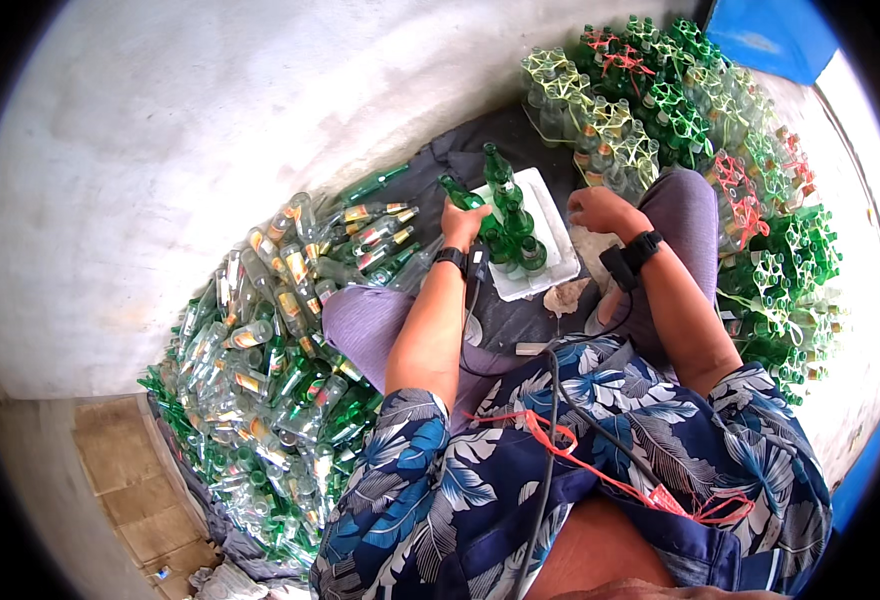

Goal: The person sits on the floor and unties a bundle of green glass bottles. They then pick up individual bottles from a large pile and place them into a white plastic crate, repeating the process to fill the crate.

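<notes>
The fingers of your left hand point(463, 224) are closed around a green bottle point(463, 195) at the left edge of the white tray point(558, 238), next to the other standing green bottles point(512, 200). Your right hand point(605, 211) is well apart from it, beyond the tray's right edge; its fingers curl inward, and you cannot tell from here whether they pinch anything.

Around the tray, the work looks well under way but far from finished. A small cluster of bottles is gathered in front of you, with no string visible around it, so that group seems incomplete. To your right, many tied bundles point(672, 115) stand bound with pale green or red string, and these look done. To your left, a large loose heap point(270, 370) of green and clear bottles spreads along the wall point(160, 200), and it appears to be what is left.

The held bottle leans: its neck points away from you and to your left, and its long axis runs slantwise back toward your palm, where your fingers cover the lower part. The cluster beside it stands roughly upright, mouths up.
</notes>
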Demonstrator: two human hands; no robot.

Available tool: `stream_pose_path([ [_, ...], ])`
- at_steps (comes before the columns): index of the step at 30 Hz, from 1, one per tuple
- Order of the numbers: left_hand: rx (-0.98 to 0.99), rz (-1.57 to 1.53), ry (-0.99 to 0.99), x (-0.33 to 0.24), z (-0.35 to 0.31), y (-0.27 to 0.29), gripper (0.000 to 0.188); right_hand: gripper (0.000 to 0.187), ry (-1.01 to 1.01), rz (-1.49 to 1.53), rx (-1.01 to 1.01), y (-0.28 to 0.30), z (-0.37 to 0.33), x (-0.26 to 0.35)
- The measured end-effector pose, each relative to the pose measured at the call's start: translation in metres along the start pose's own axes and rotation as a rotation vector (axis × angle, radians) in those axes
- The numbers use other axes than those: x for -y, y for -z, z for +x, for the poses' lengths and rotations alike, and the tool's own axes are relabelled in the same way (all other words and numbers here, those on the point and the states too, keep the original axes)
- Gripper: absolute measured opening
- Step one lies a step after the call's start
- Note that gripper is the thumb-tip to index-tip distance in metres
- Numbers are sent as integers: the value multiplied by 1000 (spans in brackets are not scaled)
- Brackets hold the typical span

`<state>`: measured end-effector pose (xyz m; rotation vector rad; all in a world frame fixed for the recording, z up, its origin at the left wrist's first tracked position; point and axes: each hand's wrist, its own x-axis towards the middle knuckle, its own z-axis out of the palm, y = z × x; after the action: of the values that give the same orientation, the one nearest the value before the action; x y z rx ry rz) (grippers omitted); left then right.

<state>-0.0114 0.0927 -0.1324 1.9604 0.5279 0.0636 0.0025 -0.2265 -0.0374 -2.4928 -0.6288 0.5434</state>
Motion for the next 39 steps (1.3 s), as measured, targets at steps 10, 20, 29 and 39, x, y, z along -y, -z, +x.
stream_pose_path([
  [10, 199, -195, -26, 27, 3, -10, 53, 31, 11, -13, 4, -1, 3, 2],
  [20, 409, -182, -65, 13, 2, -5, 36, 31, -15, 22, 18, 2, 2, 5],
  [29, 382, 320, -131, -73, -15, 34, 36, 29, -17, 28, 29, 6, -1, 11],
  [39, 324, 591, -415, -82, -20, 42, 36, 29, 30, 24, 1, -1, 4, 1],
])
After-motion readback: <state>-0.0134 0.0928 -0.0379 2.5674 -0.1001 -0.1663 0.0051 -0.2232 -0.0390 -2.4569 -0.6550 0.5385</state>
